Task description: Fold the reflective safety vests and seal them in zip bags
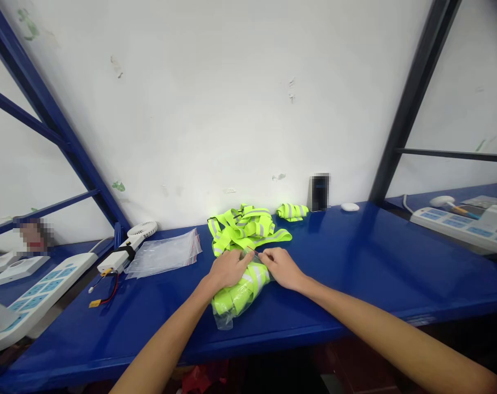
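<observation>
Lettering is hard to come by here: a small pale label (421, 320) on the front edge of the blue surface (334, 268) is too small to read, and the dark upright device (319, 191) against the wall is pixelated. The left grip (231, 268) is closed, thumb and fingers together on the upper edge of one clear bag (224, 322); the right grip (281, 267) is likewise clamped on that edge, just beside the left thumb. A thin reddish line shows along the edge between them. The bag lies near the front of the surface, with a bundled fluorescent yellow strap (242, 293) with grey bands inside it. Just behind the hands sits one loose heap of similar straps (248, 227), too tangled to count, and beyond it, near the wall, one rolled bundle (292, 212). To the left lies one stack of clear bags (164, 254), their number not tellable, beside one white fan (144, 229). One white oval object (350, 207) rests right of the dark device. Two power strips show, one at far left (43, 295), one at far right (457, 223).
</observation>
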`<control>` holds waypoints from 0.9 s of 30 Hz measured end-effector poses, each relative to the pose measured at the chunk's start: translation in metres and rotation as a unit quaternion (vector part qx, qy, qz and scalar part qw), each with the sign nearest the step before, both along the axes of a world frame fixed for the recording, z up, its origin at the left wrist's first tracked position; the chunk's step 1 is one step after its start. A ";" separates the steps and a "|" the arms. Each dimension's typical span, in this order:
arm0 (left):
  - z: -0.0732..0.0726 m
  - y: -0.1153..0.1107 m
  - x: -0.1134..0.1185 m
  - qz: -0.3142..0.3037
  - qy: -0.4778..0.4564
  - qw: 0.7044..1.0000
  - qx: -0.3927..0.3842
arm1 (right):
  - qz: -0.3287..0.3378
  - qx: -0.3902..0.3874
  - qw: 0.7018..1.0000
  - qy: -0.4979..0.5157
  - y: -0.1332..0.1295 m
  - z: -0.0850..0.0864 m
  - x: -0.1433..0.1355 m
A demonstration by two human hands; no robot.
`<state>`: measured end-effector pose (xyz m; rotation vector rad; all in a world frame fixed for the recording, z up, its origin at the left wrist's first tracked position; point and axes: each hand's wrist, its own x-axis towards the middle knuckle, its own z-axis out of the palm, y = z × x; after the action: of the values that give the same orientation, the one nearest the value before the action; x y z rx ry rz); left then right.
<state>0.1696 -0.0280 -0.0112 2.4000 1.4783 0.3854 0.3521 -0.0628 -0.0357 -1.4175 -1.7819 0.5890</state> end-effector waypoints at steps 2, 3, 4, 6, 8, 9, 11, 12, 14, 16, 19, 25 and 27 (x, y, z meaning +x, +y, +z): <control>-0.001 0.004 -0.001 -0.017 -0.036 0.999 -0.024 | -0.020 0.024 0.992 -0.120 -0.005 0.001 -0.002; -0.002 0.006 -0.002 -0.027 -0.055 0.997 -0.037 | -0.029 0.026 0.984 -0.175 -0.007 0.001 -0.003; -0.004 0.008 -0.002 -0.036 -0.076 0.995 -0.050 | -0.038 0.024 0.973 -0.226 -0.008 0.002 -0.004; -0.008 0.011 -0.002 -0.054 -0.125 0.988 -0.078 | -0.046 0.022 0.948 -0.314 -0.010 0.002 -0.007; -0.012 0.014 -0.001 -0.079 -0.182 0.974 -0.112 | -0.050 0.019 0.927 -0.371 -0.010 0.001 -0.010; -0.013 0.015 -0.001 -0.093 -0.211 0.965 -0.128 | -0.050 0.017 0.920 -0.387 -0.009 0.000 -0.012; -0.015 0.015 0.000 -0.126 -0.262 0.945 -0.150 | -0.046 0.012 0.915 -0.401 -0.009 0.000 -0.015; -0.016 0.015 0.000 -0.142 -0.284 0.935 -0.155 | -0.042 0.015 0.916 -0.399 -0.009 0.000 -0.015; -0.016 0.013 0.000 -0.162 -0.315 0.922 -0.156 | -0.033 0.038 0.921 -0.385 -0.009 -0.001 -0.014; -0.016 0.012 0.000 -0.173 -0.333 0.914 -0.157 | -0.009 0.066 0.929 -0.364 -0.007 -0.003 -0.011; -0.013 0.011 -0.001 -0.180 -0.342 0.907 -0.170 | 0.048 0.076 0.942 -0.322 -0.001 -0.008 -0.005; -0.008 0.017 -0.003 -0.132 -0.381 0.895 -0.190 | 0.087 0.068 0.969 -0.222 0.006 -0.016 0.001; -0.009 0.020 -0.005 -0.126 -0.391 0.894 -0.179 | 0.097 0.063 0.976 -0.185 0.008 -0.015 0.001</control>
<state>0.1649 -0.0079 -0.0202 1.7710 0.7754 0.8104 0.3533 -0.0547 -0.0504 -1.3378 -2.2274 0.3141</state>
